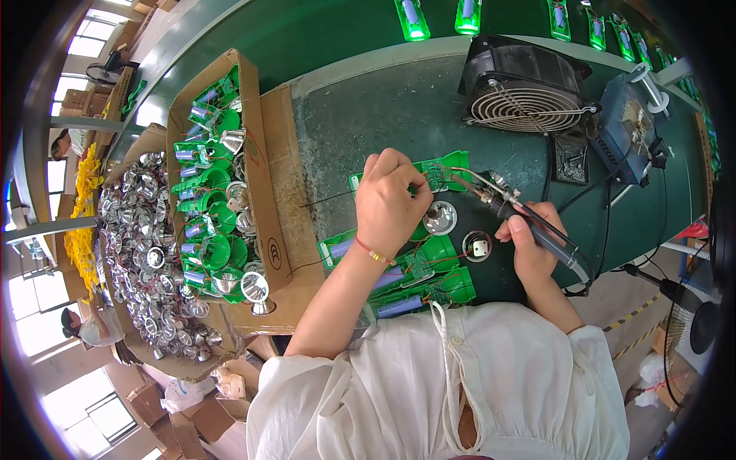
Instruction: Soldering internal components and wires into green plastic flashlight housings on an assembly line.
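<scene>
My right hand (534,244) is wrapped round a soldering iron (553,242), whose metal tip end points left at a small circuit board (437,178) in an open green housing (460,159). Over the left part of that housing, my left hand (391,201) has its fingers curled and pinched; what lies in them is hidden. Thin wires run from the board. Just below it sits a silver reflector cup (440,219), with a second reflector (477,246) showing its white back nearby. More green housings with purple battery cells (400,306) lie between my forearms.
A cardboard box (264,169) of green housings stands left, beside a heap of reflectors (146,245). At the back are a black fan (529,84) and a blue soldering station (621,115) with a solder spool (650,88). Lit housings (414,23) line the far edge. Cables hang right.
</scene>
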Motion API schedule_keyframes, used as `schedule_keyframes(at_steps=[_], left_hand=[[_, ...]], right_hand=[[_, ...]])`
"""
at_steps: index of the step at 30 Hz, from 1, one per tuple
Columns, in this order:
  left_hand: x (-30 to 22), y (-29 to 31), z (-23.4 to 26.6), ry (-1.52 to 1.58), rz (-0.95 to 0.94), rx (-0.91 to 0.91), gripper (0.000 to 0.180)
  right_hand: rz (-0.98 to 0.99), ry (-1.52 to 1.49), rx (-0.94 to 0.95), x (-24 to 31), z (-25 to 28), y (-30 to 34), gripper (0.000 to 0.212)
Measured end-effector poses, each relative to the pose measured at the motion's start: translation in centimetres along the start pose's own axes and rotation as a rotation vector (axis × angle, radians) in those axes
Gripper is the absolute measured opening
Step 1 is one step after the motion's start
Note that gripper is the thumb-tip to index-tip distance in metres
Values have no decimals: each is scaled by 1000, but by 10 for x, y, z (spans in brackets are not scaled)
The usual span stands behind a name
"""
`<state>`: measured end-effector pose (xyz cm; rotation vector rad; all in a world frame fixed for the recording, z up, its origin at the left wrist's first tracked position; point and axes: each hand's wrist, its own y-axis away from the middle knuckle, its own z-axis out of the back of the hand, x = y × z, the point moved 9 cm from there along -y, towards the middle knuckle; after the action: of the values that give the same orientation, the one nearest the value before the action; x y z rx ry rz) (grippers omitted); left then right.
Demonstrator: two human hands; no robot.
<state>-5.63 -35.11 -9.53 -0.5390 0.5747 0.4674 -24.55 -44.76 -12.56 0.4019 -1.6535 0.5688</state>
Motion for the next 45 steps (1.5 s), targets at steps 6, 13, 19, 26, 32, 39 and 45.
schedule_keyframes(at_steps=[6,13,19,26,32,39,45], left_hand=[[0,-1,0,-4,-4,4,9],[2,-1,-1,-16,-11,22,8],[-11,4,17,-31,-85,-27,8],[58,54,85,60,367,-286,6],[-17,7,60,-41,-199,-138,13],[-15,2,17,-3,-203,-13,8],[-12,6,4,3,-193,21,11]], right_hand=[[-13,11,-10,-2,5,2,15],[-11,-24,-45,2,13,3,16],[0,-23,-29,6,16,4,16],[-28,-53,-34,6,25,3,15],[-57,-38,19,5,13,-1,16],[-100,6,52,3,5,-2,15],[-145,3,54,-2,4,-5,13]])
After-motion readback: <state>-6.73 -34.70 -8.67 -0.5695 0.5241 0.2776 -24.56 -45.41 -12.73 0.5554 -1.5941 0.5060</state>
